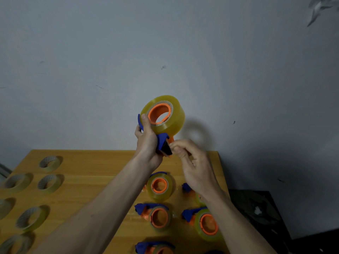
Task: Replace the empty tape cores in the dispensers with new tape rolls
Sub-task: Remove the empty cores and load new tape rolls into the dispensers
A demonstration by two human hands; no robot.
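Note:
I hold a blue and orange tape dispenser (162, 142) up in front of the wall. A full yellowish tape roll (170, 116) sits on its orange hub. My left hand (146, 142) grips the dispenser's blue frame, thumb on the roll's edge. My right hand (190, 160) pinches at the dispenser's black cutter end with thumb and forefinger. I cannot tell whether a tape end is between those fingers.
On the wooden table (91, 180) below, several loaded dispensers (159, 186) lie on the right. One (159, 217) carries only a thin core. Several cores or thin rolls (50, 163) lie on the left. A dark object (256, 211) sits beyond the table's right edge.

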